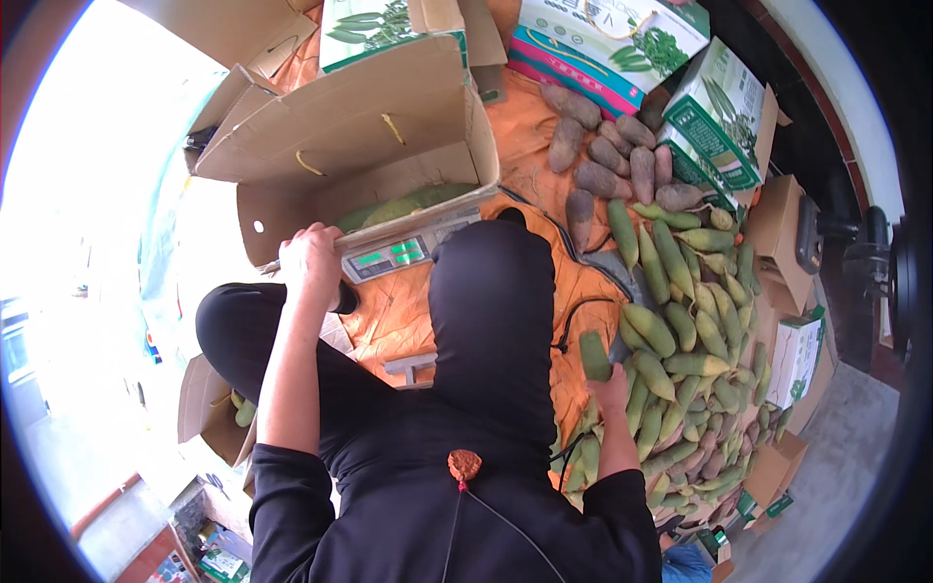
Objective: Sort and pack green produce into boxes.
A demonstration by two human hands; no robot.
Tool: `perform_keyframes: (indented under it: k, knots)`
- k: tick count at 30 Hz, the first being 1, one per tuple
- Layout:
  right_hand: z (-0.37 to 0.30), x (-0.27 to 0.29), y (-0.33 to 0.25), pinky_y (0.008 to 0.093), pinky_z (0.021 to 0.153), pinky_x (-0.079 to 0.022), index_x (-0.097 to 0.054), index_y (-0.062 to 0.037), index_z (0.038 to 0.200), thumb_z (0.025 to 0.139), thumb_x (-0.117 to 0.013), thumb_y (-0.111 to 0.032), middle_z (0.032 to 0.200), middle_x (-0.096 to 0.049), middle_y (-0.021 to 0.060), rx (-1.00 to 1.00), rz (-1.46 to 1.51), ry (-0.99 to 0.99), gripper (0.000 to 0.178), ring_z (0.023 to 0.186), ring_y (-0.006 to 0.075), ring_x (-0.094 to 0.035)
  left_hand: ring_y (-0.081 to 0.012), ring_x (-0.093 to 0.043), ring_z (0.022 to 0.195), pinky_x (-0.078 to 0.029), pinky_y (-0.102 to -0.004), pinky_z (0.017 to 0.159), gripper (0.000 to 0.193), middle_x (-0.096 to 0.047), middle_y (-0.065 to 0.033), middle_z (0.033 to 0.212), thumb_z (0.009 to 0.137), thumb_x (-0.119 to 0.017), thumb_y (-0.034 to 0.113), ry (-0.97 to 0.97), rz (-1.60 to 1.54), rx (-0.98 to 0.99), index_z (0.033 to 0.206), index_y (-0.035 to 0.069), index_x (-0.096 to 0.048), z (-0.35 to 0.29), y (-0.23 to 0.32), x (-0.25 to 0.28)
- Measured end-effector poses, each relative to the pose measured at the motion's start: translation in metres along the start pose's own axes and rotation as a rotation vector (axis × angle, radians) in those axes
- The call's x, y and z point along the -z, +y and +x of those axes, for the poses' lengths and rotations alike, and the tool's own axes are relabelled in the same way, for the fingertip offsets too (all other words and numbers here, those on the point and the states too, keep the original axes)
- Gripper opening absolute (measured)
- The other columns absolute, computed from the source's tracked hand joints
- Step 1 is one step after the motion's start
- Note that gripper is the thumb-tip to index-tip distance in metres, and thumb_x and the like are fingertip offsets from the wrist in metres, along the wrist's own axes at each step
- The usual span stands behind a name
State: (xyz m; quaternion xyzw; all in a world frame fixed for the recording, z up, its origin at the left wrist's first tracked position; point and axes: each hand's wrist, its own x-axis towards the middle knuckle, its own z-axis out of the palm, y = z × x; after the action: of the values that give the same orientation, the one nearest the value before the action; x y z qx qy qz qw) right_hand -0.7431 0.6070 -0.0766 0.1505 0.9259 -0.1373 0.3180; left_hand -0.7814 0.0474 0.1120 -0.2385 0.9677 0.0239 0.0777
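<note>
My right hand [609,391] is wrapped round one end of a green radish [594,356], over the edge of a big heap of green radishes [671,255]. Over on the left, my left hand [313,255] grips the near rim of an open cardboard box [364,146]. Inside that box lie a few green radishes [403,206], partly hidden by the near wall. A digital scale with a lit green display [389,256] shows just below the box's near side; whether the box rests fully on it I cannot tell.
Reddish-purple radishes [603,165] lie beyond the heap on an orange sheet [525,117]. Printed white and green cartons [714,117] stand at the far right. Another open box [209,408] with green radishes sits by my left leg. A black cable [573,321] runs between my knee and the heap.
</note>
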Motion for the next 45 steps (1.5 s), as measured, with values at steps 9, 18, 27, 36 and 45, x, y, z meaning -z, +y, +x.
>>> perform_keyframes:
  k: [9,18,27,36,45]
  knots:
    - [-0.002,0.184,-0.224,0.0315,0.086,-0.046,-0.054,0.0027,0.117,0.063,-0.077,-0.008,0.106,-0.063,0.0106,0.601,0.59,0.15,0.06,0.097,0.0196,-0.059,-0.0223,-0.061,0.088,-0.044,-0.0382,0.077,0.014,-0.063,-0.0023,0.084,0.074,-0.064,0.01,0.042,-0.012,-0.011,0.083,0.016,-0.071,-0.003,-0.009,-0.005]
    - [-0.082,0.237,-0.448,0.037,0.088,-0.047,-0.06,-0.0049,0.111,0.06,-0.08,-0.03,0.111,-0.062,0.0131,1.28,0.077,0.094,0.061,0.102,0.0277,-0.061,-0.0225,-0.061,0.087,-0.043,-0.0391,0.075,0.013,-0.063,-0.0022,0.082,0.073,-0.062,0.009,0.059,-0.036,-0.022,0.08,0.016,-0.07,-0.002,-0.012,-0.006]
    - [-0.08,0.091,-0.583,0.0375,0.085,-0.051,-0.067,-0.0069,0.099,0.057,-0.082,-0.033,0.101,-0.068,0.0121,1.193,-0.683,-0.011,0.051,0.099,0.0278,-0.063,-0.0219,-0.063,0.086,-0.043,-0.0391,0.075,0.013,-0.064,-0.0024,0.082,0.075,-0.059,0.008,0.054,-0.038,-0.045,0.08,0.016,-0.069,-0.002,-0.008,-0.002]
    - [-0.064,0.003,-0.587,0.0365,0.093,-0.047,-0.067,-0.0097,0.107,0.074,-0.068,-0.018,0.118,-0.062,0.0091,1.215,-0.532,0.031,0.034,0.11,0.0262,-0.058,-0.0221,-0.062,0.089,-0.043,-0.0395,0.076,0.012,-0.064,-0.0025,0.085,0.076,-0.058,0.01,0.026,0.004,-0.05,0.08,0.015,-0.068,-0.001,-0.01,-0.003]
    - [-0.082,0.119,-0.565,0.0375,0.083,-0.051,-0.062,-0.0058,0.112,0.074,-0.071,-0.026,0.101,-0.067,0.0144,1.555,-0.278,-0.277,0.045,0.093,0.0285,-0.064,-0.023,-0.063,0.089,-0.046,-0.042,0.075,0.01,-0.065,-0.0038,0.088,0.081,-0.057,0.016,-0.023,0.074,-0.054,0.079,0.015,-0.067,0.012,-0.007,-0.007]
